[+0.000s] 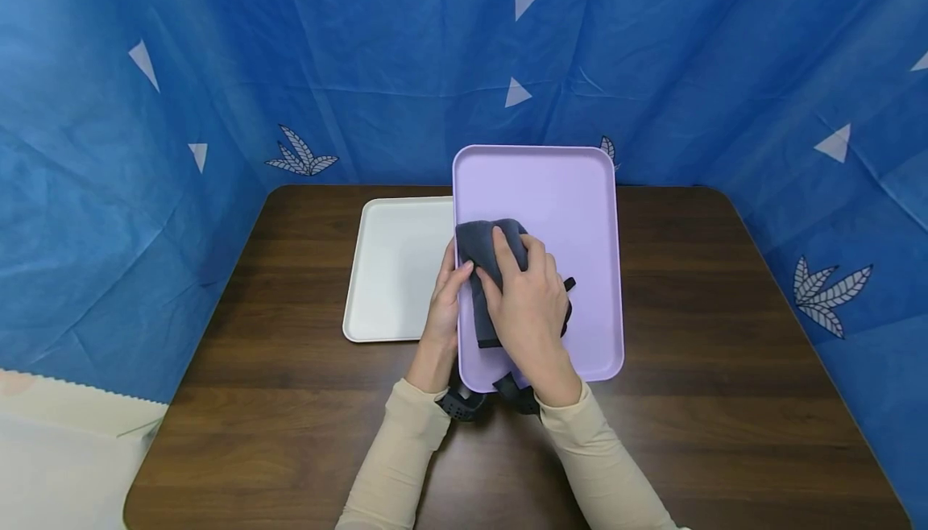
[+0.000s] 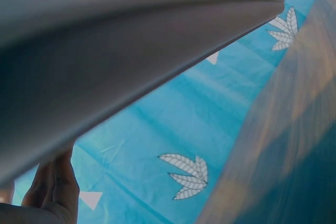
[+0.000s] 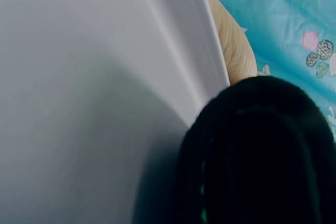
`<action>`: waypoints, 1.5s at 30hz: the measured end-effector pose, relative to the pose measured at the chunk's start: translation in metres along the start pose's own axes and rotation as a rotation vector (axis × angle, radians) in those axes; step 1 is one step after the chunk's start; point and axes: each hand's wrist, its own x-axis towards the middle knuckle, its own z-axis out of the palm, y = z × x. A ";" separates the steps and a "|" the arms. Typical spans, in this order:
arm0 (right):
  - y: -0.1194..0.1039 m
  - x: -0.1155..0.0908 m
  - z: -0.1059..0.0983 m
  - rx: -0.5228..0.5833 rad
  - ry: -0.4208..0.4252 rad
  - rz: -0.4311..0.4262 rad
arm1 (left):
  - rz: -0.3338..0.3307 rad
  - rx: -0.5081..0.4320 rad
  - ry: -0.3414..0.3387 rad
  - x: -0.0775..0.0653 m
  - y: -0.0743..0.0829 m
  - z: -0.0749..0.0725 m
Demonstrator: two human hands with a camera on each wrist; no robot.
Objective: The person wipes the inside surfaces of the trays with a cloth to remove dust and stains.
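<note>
A lilac rectangular tray (image 1: 569,200) with a low raised rim is held up over the table in the head view. My left hand (image 1: 438,316) grips its left edge, thumb at the rim and fingers behind. In the left wrist view those fingers (image 2: 55,187) show under the tray's shaded underside (image 2: 136,56). A dark grey folded cloth (image 1: 476,242) lies against the tray's inner face at the left rim. My right hand (image 1: 532,308) holds the cloth there with bent fingers. Close up, the cloth (image 3: 257,150) looks almost black and hides the right fingers in the right wrist view.
A white tray (image 1: 399,272) rests on the brown wooden table (image 1: 290,401), left of the lilac one and partly behind it. Blue patterned curtain (image 1: 391,55) hangs around the table's back and sides. Black straps (image 1: 464,406) sit at both wrists.
</note>
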 end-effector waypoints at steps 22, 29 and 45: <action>0.011 0.002 -0.005 0.000 -0.013 0.002 | 0.084 0.140 0.039 0.001 0.002 -0.002; 0.027 0.005 -0.014 -0.011 -0.006 0.081 | 0.113 0.187 0.083 0.001 0.006 -0.003; 0.061 0.007 -0.030 -0.027 -0.017 0.307 | 0.113 0.157 0.112 0.002 0.010 -0.006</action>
